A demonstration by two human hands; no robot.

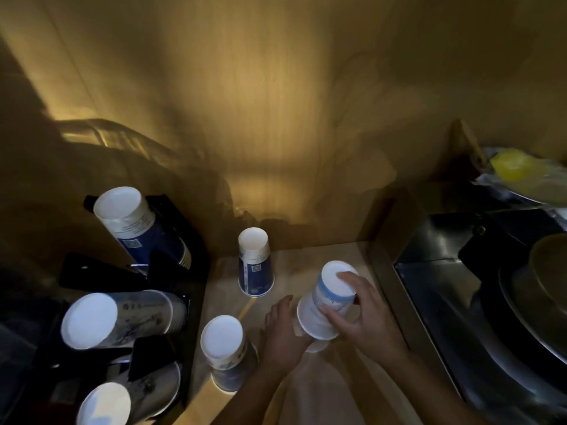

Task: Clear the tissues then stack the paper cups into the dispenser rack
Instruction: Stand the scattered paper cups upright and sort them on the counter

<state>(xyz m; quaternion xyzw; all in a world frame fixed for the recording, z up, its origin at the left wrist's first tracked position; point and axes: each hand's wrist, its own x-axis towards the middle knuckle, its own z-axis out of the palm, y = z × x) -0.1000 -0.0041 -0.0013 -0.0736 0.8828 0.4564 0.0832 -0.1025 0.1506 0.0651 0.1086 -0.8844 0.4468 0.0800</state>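
— White paper, that's what I'm gripping: my right hand [365,314] is wrapping an upturned, tilted paper cup [326,299], thumb and fingers closed around its wall.

— And the other hand?

— My left hand [283,325] is bracing the rim from below; whether it's gripping, I can't tell.

— Tissues?

— None showing, so I'm judging I'm stacking now. Next I'm needing to swing left of my grip to the dispenser rack [181,296] and nest it squarely.

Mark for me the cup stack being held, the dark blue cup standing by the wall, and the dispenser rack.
held cup stack [322,305]: head view, side wall.
dark blue cup [255,276]: head view, printed side.
dispenser rack [196,250]: head view, black right frame.
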